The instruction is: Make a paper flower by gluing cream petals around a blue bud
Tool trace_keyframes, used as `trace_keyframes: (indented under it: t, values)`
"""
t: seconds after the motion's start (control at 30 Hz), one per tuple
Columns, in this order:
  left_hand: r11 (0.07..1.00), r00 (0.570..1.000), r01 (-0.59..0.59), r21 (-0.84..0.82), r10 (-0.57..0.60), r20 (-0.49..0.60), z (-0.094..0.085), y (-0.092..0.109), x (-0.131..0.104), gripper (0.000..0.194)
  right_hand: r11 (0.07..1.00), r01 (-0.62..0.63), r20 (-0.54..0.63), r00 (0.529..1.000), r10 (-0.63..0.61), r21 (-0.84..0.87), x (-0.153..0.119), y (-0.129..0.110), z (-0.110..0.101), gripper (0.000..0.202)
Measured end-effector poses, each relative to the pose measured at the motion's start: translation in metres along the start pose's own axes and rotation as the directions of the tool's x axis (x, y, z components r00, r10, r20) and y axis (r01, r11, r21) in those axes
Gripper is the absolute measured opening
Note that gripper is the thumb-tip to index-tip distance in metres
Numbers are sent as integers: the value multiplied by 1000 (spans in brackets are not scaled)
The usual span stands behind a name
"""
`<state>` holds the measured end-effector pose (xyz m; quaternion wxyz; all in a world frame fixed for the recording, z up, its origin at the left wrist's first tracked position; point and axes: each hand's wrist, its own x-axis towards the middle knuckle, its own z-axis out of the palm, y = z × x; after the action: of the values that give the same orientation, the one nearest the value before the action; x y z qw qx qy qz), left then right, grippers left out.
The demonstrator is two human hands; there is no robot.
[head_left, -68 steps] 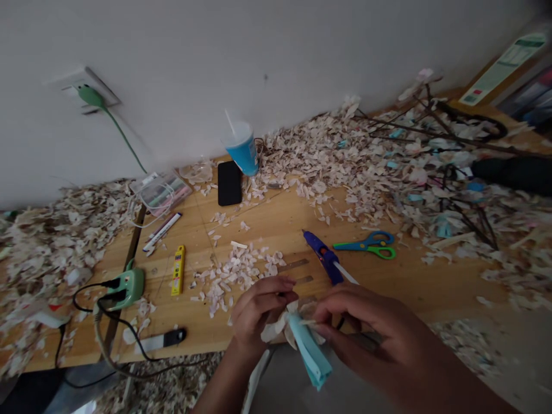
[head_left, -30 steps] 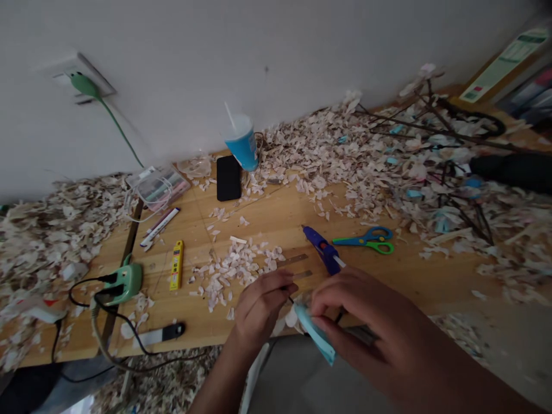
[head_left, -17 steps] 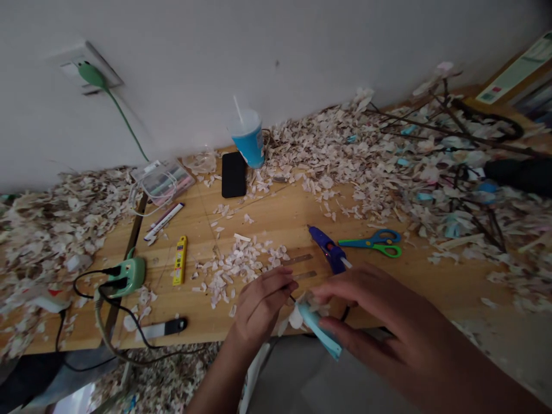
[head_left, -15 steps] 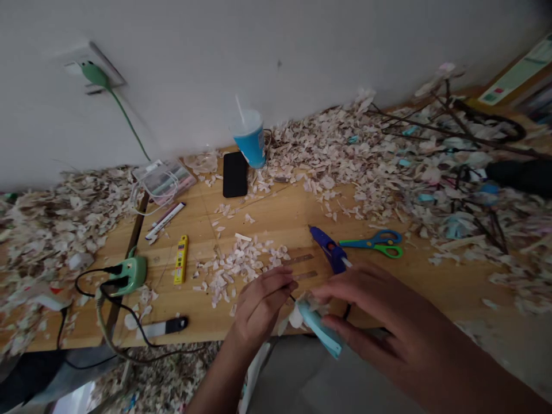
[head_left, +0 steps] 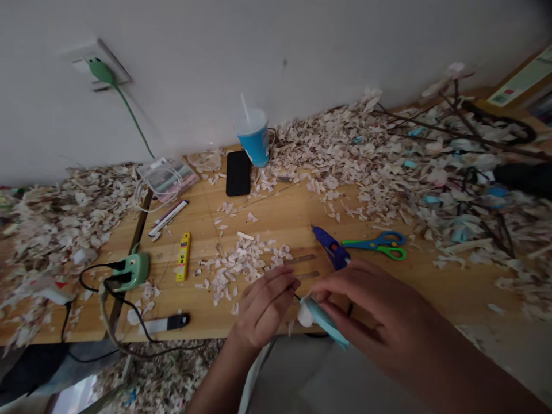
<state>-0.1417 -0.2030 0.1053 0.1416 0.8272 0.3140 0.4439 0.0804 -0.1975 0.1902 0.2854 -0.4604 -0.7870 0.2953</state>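
My left hand is closed at the table's front edge, its fingers pinched on a thin dark stem that shows between the hands. My right hand is closed on a light blue strip, which hangs slantwise over the front edge. A whitish petal piece sits beside the strip, between my hands. Just beyond my right hand lies a blue glue gun. Blue and green scissors rest to its right. Pale petals are scattered beyond my left hand.
Behind are a blue cup, a black phone and a clear case. A yellow box, a knife and a green power adapter with cables lie left. Petal heaps and branches fill the back right.
My right thumb and fingers have closed nearer together on the blue strip, and the strip has shifted slightly up and right. The whole view has moved a little.
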Motion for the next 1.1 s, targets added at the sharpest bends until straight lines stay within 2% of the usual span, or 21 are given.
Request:
trace_keyframes:
  t: [0.2, 0.4, 0.57, 0.8, 0.97, 1.1]
  values:
    - [996, 998, 28, 80, -24, -59, 4, -2, -4, 36, 999, 17, -24, 1000, -18, -29, 0, 1, 3, 14]
    - [996, 999, 36, 81, -33, -31, 5, -5, -4, 39, 998, 15, -2, 1000, -15, -58, -2, 3, 4, 18]
    - [997, 998, 47, 63, -44, -47, 6, -11, -2, 43, 998, 33, -37, 999, -35, -59, -1, 1, -2, 18]
    - [997, 998, 41, 61, -38, -50, 7, -11, -4, 46, 999, 19, -18, 1000, -20, -34, -1, 4, -1, 12]
    - [996, 999, 49, 71, -48, -25, 6, -11, -5, 42, 997, 72, 8, 997, -72, -27, 1, 5, -3, 7]
    - [997, 999, 20, 76, -17, -42, 6, -9, 0, 44, 995, 80, 73, 994, -76, -58, 3, 3, -6, 8]
